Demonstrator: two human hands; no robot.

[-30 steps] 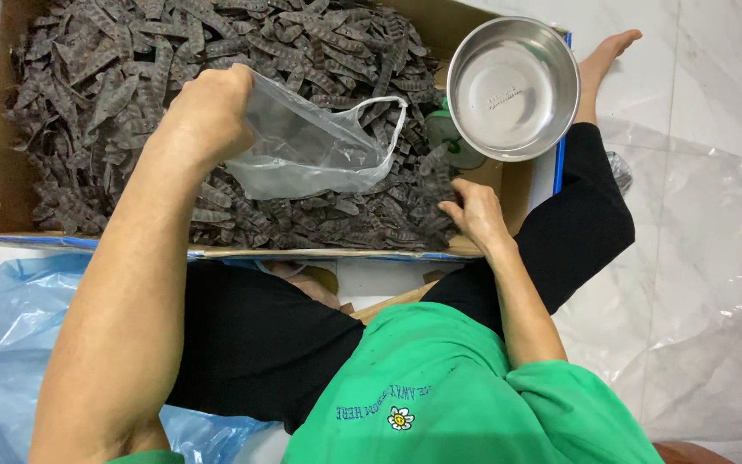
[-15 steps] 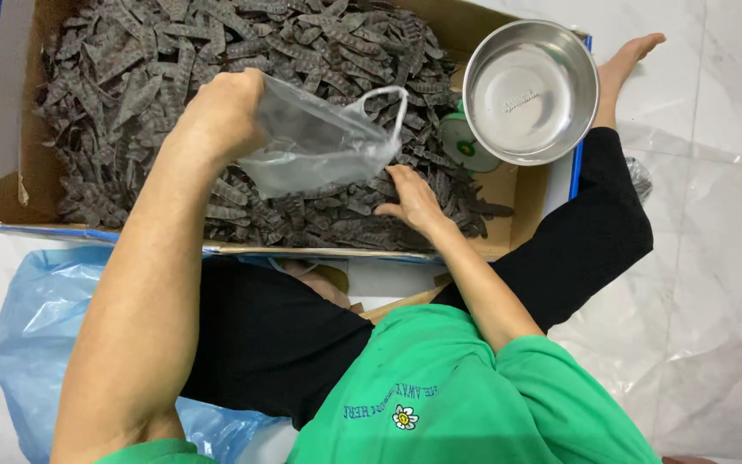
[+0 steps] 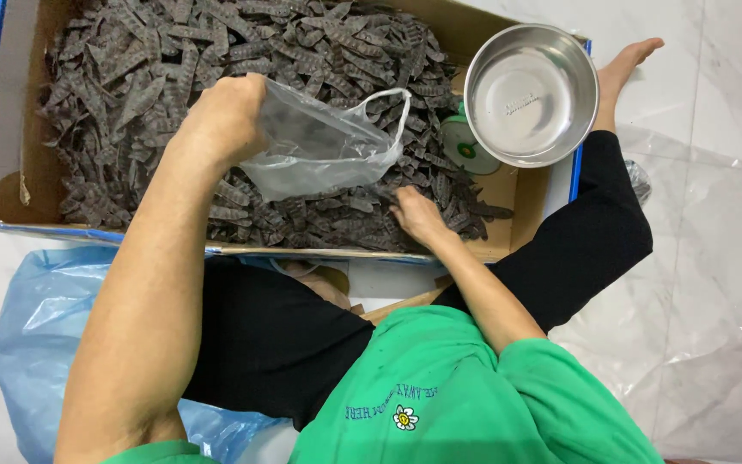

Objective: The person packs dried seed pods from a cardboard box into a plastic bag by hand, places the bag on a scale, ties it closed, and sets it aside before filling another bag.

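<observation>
A wide cardboard box [image 3: 6, 185] lies on the floor in front of me, filled with several dark, flat dried pods [image 3: 156, 77]. My left hand [image 3: 225, 120] is closed on the edge of a small clear plastic bag [image 3: 324, 146], holding it over the pile. The bag's handle loops point right. My right hand [image 3: 418, 215] rests palm down on the pods just below the bag, fingers curled into them; whether it grips any is hidden.
A round steel bowl [image 3: 530, 94] sits on the box's right corner, beside a small white and green object [image 3: 464, 148]. My bare foot [image 3: 629, 64] lies right of it. A blue plastic bag [image 3: 36, 335] is at left, clear sheeting [image 3: 714, 283] at right.
My right hand has slid left across the pods, from the box's right side to just under the bag. My left hand still holds the bag in place.
</observation>
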